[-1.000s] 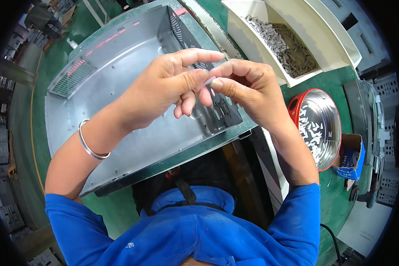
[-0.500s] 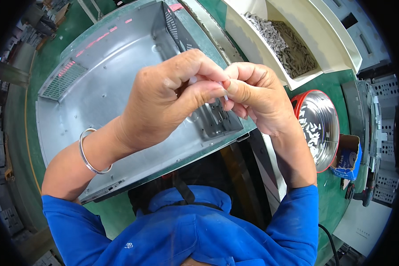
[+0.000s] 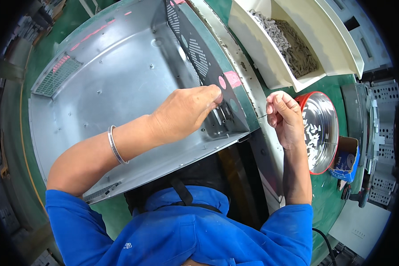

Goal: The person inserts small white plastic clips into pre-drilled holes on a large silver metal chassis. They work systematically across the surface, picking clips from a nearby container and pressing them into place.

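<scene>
An open grey sheet-metal case (image 3: 119,84) lies in front of me on the green bench. Its perforated black panel (image 3: 199,57) stands along the right side. My left hand (image 3: 186,113) reaches into the case with its fingertips pressed against the lower part of that panel; whether it pinches a small part there is hidden by the fingers. My right hand (image 3: 283,115) hovers just outside the case's right wall, fingers curled shut around something small that I cannot make out. A silver bangle (image 3: 116,145) sits on my left wrist.
A round red-rimmed metal dish (image 3: 319,128) with several small white pieces sits right of my right hand. A white bin (image 3: 275,44) of small grey metal parts stands at the back right. A small blue box (image 3: 346,155) and grey metal brackets (image 3: 379,133) lie at the far right.
My hands, held together above the case, have parted. The left hand went down to the black panel and the right hand drew back to the right of the case wall.
</scene>
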`<action>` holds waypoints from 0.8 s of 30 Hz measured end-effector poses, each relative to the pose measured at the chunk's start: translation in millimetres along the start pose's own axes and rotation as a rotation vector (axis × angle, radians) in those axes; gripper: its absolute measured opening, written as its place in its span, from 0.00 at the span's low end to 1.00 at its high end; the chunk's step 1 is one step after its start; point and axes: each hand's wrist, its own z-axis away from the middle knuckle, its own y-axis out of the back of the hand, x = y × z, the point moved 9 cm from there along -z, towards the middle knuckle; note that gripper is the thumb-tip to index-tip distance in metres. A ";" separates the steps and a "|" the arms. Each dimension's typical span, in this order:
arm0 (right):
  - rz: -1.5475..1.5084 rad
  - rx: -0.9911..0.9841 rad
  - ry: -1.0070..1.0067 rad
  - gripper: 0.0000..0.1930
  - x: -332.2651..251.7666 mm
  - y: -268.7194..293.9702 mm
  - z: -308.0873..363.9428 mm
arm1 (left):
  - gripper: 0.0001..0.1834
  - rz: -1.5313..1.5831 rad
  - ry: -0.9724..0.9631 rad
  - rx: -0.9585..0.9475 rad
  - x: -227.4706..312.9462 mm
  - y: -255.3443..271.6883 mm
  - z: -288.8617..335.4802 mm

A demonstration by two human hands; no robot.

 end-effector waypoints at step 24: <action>0.061 0.086 0.005 0.09 37.3 16.1 -3.1 | 0.02 -0.187 -0.075 -0.045 7.4 -1.7 -2.9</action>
